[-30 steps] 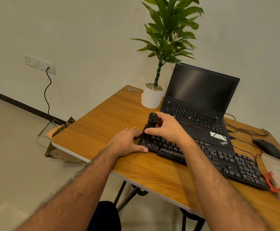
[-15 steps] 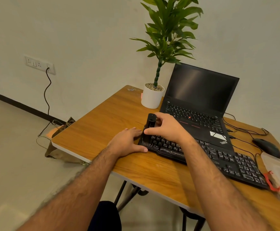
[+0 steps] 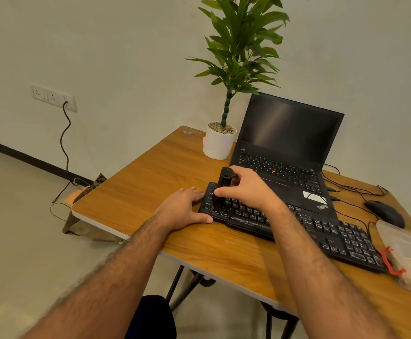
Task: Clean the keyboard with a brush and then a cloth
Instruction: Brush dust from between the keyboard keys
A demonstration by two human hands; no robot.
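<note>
Our right hand [image 3: 246, 189] grips the black brush [image 3: 221, 189] upright on the keyboard [image 3: 322, 231]'s left end; our left hand [image 3: 185, 209] lies flat, fingers relaxed, against that end on the surface [image 3: 145, 187]

**Both hands forward, one flat, one gripping**

Both my bare forearms reach forward and inward from the bottom of the view. My left hand [image 3: 183, 207] lies palm down, fingers straight and close together, pointing forward and to the right; the thumb stretches out to the right, apart from the fingers. The wrist is low and nearly level with the forearm. My right hand [image 3: 246, 189] sits just to the right of it and a little higher, knuckles up, the wrist bent so the hand points left. Its fingers curl over the far side of what it grips, while the thumb reaches across the near side, pointing left.
</note>
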